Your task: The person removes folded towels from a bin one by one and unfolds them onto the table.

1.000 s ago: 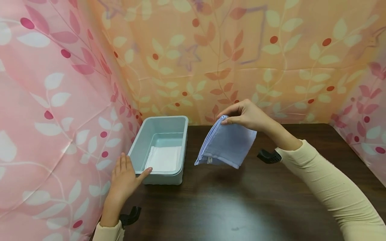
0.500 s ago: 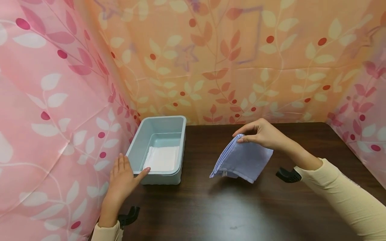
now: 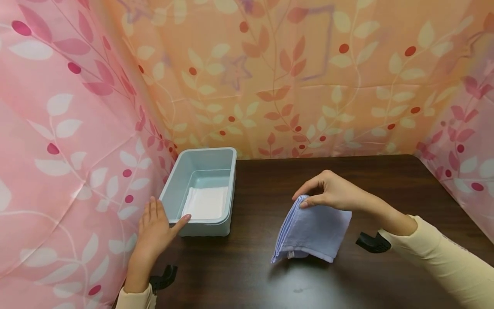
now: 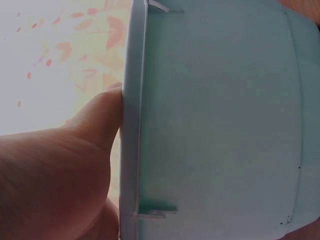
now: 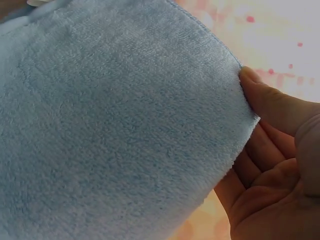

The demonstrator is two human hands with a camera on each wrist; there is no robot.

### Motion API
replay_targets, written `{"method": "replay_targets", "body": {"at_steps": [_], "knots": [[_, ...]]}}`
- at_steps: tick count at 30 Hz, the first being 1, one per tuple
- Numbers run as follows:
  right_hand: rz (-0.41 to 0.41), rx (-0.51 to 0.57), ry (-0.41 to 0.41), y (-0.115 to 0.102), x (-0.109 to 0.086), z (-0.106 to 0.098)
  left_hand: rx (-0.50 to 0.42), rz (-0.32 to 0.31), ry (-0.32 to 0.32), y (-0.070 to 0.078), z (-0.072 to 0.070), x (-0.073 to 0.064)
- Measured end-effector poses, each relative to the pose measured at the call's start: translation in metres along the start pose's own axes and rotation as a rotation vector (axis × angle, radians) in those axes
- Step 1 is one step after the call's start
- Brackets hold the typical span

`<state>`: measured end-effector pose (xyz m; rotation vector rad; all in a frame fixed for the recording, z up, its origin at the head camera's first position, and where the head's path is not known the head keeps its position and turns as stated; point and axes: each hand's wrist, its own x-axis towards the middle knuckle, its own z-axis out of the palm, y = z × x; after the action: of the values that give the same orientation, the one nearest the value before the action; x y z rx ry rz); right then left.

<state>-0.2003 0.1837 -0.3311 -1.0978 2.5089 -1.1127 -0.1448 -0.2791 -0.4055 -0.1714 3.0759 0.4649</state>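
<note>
- We find the lavender cloth (image 3: 314,231) hanging folded below the right hand (image 3: 339,193), its layered edge falling to that hand's left; a small white tag (image 3: 291,255) shows at the lower hem.
- The right hand pinches the cloth's upper corner between thumb and fingers, and the weight seems to hang from that one spot.
- We judge the step in hand to be handling the folded cloth over the table (image 3: 251,283). The next move, as we see it, calls for a pinch that catches every layer, with the loose lower edge kept flat so the folds don't slip apart.
- Well to the right hand's left, and just ahead of the left hand (image 3: 154,231), stands the pale blue-green tub (image 3: 203,230); a flat white piece (image 3: 206,204) lies inside, towards the end nearest us.
- The left hand rests at the tub's near corner, fingers straight, thumb along the rim; it grips nothing that we can make out.
- From the left wrist we get the thumb tip against the rim and the tub's plain outer wall, but not the inside, which only the head view gives us.
- From the right wrist we get the cloth's fuzzy weave and the thumb at its corner; the stacked layers read better from the head.
- We cannot tell whether the cloth's lowest edge touches the table.
</note>
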Motion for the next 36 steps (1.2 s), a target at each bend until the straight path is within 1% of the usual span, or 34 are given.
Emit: {"method": "replay_targets", "body": {"at_steps": [4, 8, 19, 21, 23, 26, 28, 29, 30, 31, 33, 34, 35, 36], "knots": [[0.02, 0.004, -0.042, 0.011, 0.013, 0.013, -0.009, -0.005, -0.009, -0.001, 0.0, 0.0], [0.032, -0.005, -0.067, 0.03, 0.03, 0.027, -0.025, -0.01, -0.016, -0.002, 0.0, -0.001], [0.045, -0.042, -0.055, 0.083, 0.084, 0.062, -0.034, -0.014, -0.001, -0.005, 0.0, -0.003], [0.044, -0.048, -0.058, 0.093, 0.093, 0.068, -0.035, -0.006, 0.009, -0.005, 0.0, -0.003], [0.045, -0.052, -0.062, 0.103, 0.1, 0.074, -0.036, 0.015, 0.03, -0.005, -0.001, -0.005], [0.061, -0.049, -0.075, 0.116, 0.108, 0.083, -0.042, 0.06, 0.086, -0.002, -0.002, -0.007], [0.074, -0.052, -0.083, 0.123, 0.112, 0.088, -0.042, 0.105, 0.144, 0.004, -0.004, -0.01], [0.079, -0.054, -0.084, 0.125, 0.113, 0.09, -0.042, 0.138, 0.184, 0.008, -0.004, -0.011], [0.082, -0.057, -0.085, 0.127, 0.114, 0.092, -0.043, 0.178, 0.22, 0.013, -0.005, -0.013], [0.083, -0.061, -0.083, 0.129, 0.115, 0.094, -0.042, 0.231, 0.259, 0.019, -0.005, -0.015], [0.082, -0.072, -0.074, 0.131, 0.116, 0.096, -0.042, 0.365, 0.314, 0.033, -0.005, -0.02], [0.081, -0.077, -0.068, 0.132, 0.116, 0.097, -0.045, 0.446, 0.332, 0.041, -0.005, -0.022], [0.077, -0.08, -0.062, 0.133, 0.116, 0.097, -0.048, 0.528, 0.338, 0.049, -0.004, -0.025], [0.074, -0.082, -0.056, 0.134, 0.115, 0.096, -0.054, 0.607, 0.325, 0.059, -0.003, -0.028]]}}
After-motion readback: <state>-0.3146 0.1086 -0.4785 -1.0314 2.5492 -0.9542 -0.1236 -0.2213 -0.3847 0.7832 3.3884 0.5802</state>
